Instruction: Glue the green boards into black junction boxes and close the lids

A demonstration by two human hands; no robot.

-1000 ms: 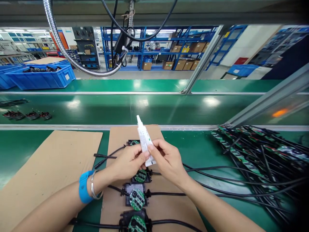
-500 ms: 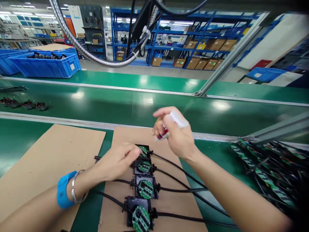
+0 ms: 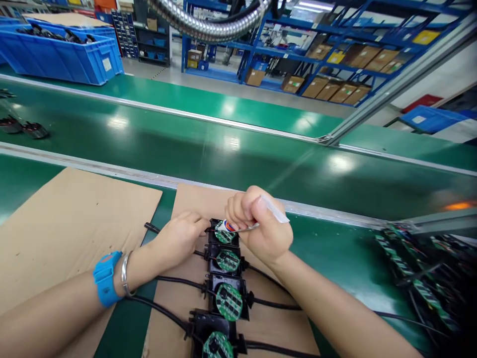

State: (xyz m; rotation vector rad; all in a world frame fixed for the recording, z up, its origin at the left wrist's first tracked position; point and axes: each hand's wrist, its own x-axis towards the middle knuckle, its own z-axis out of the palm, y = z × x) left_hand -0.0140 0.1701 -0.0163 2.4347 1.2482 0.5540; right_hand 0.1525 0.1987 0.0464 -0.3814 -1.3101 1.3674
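A line of square black housings [image 3: 214, 323], each with a round green circuit board [image 3: 229, 302], runs away from me on a cardboard sheet [image 3: 276, 325]. My right hand [image 3: 261, 223] is closed around a white squeeze tube [image 3: 225, 226] with red and blue print. Its narrow end points down at the farthest circuit board [image 3: 223, 236]; whether it touches cannot be told. My left hand [image 3: 182, 236] has its fingers closed at the left edge of that farthest housing [image 3: 212, 237], with a black cable [image 3: 152, 227] passing beneath the hand.
More black cables [image 3: 175, 311] leave the housings on both sides. Another cardboard sheet [image 3: 74, 223] lies left. At right is a pile of circuit strips and wires [image 3: 421, 278]. Metal rails [image 3: 93, 169] cross the green bench, and a flexible metal conduit [image 3: 208, 27] hangs overhead.
My right hand has come down and turned, bringing the tube's narrow end to the farthest board. My left fingers have shifted from over that board to its housing's left edge. The view has tilted down.
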